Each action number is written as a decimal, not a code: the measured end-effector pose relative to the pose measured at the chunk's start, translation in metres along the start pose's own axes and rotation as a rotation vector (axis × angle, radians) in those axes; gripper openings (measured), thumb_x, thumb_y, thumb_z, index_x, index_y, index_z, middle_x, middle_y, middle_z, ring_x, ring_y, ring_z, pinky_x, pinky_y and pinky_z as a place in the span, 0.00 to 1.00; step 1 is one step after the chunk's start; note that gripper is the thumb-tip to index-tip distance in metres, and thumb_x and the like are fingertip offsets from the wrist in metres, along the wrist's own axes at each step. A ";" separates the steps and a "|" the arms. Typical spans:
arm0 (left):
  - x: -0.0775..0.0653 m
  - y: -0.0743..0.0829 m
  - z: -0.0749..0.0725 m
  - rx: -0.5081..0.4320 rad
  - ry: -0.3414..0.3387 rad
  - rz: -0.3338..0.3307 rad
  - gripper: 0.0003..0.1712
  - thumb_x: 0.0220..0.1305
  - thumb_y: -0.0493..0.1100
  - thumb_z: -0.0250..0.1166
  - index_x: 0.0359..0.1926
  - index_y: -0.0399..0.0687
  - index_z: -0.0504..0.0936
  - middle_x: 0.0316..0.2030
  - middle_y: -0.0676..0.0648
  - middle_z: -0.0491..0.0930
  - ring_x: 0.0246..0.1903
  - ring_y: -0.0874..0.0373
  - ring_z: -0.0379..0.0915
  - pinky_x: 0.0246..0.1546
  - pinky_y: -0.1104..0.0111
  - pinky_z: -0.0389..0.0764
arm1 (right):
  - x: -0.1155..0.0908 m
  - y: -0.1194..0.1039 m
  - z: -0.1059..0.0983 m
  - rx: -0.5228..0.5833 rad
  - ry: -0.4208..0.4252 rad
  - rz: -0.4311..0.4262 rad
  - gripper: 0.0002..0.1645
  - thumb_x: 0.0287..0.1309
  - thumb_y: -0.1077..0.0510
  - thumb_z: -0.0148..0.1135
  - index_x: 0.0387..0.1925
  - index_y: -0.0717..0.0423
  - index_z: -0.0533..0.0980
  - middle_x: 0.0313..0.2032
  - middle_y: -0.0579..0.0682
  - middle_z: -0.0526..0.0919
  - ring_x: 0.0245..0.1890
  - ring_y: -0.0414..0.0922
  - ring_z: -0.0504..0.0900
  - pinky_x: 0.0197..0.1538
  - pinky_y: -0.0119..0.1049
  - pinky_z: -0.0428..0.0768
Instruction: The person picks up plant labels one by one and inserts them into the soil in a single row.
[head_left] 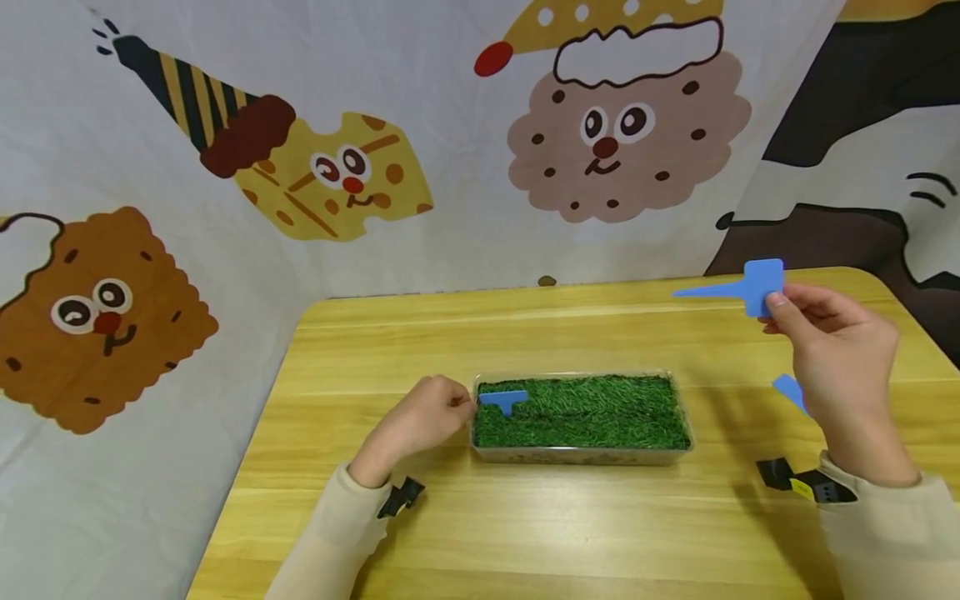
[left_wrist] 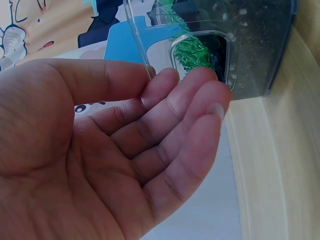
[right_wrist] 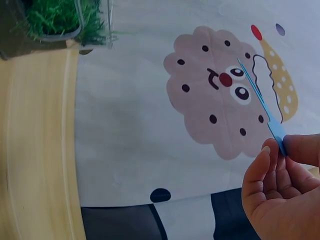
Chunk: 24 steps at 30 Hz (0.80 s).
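Observation:
A clear plastic box (head_left: 581,456) filled with green artificial grass (head_left: 592,412) stands on the table. At its left end, my left hand (head_left: 427,417) pinches the rim between thumb and forefinger, the other fingers loosely bent. One blue plant label (head_left: 504,400) stands in the grass just inside that end; its head also shows behind the wall in the left wrist view. Up at the right, my right hand (head_left: 843,358) pinches a second blue T-shaped plant label (head_left: 765,279) by its broad head. Its pointed stem juts left, well above the table.
Another blue piece (head_left: 789,390) lies on the wooden table (head_left: 577,525) at the right, partly hidden by my right hand. A cloth with cartoon biscuits (head_left: 450,258) hangs behind the table's back edge and at the left.

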<state>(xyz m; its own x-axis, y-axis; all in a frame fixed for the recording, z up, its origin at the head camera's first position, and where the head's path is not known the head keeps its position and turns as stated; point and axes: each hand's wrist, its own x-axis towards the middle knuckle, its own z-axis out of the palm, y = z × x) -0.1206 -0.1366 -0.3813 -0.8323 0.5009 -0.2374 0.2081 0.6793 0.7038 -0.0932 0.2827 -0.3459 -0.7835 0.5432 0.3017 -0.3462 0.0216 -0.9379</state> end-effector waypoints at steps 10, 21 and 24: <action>0.001 0.000 -0.001 0.004 0.006 -0.031 0.19 0.69 0.43 0.55 0.19 0.45 0.76 0.11 0.53 0.61 0.11 0.61 0.51 0.15 0.70 0.61 | -0.009 0.000 0.011 -0.265 -0.071 -0.123 0.12 0.52 0.68 0.66 0.41 0.70 0.81 0.28 0.45 0.85 0.24 0.40 0.81 0.32 0.23 0.78; 0.002 0.000 -0.001 -0.010 -0.002 -0.059 0.16 0.68 0.43 0.56 0.24 0.46 0.81 0.13 0.51 0.68 0.11 0.62 0.54 0.13 0.71 0.60 | -0.020 -0.001 0.015 -0.419 -0.128 -0.227 0.12 0.53 0.66 0.67 0.41 0.66 0.82 0.28 0.40 0.85 0.25 0.37 0.81 0.31 0.22 0.77; 0.002 0.000 0.000 -0.014 -0.003 -0.059 0.17 0.68 0.43 0.55 0.24 0.43 0.81 0.13 0.52 0.66 0.11 0.62 0.54 0.13 0.71 0.60 | -0.022 0.000 0.017 -0.403 -0.146 -0.235 0.12 0.53 0.67 0.67 0.41 0.67 0.82 0.28 0.41 0.85 0.25 0.37 0.82 0.31 0.22 0.77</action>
<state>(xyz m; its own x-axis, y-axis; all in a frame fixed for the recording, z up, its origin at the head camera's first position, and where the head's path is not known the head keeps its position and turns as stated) -0.1221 -0.1361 -0.3818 -0.8414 0.4617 -0.2808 0.1515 0.7003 0.6976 -0.0845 0.2560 -0.3497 -0.7822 0.3620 0.5070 -0.3175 0.4686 -0.8244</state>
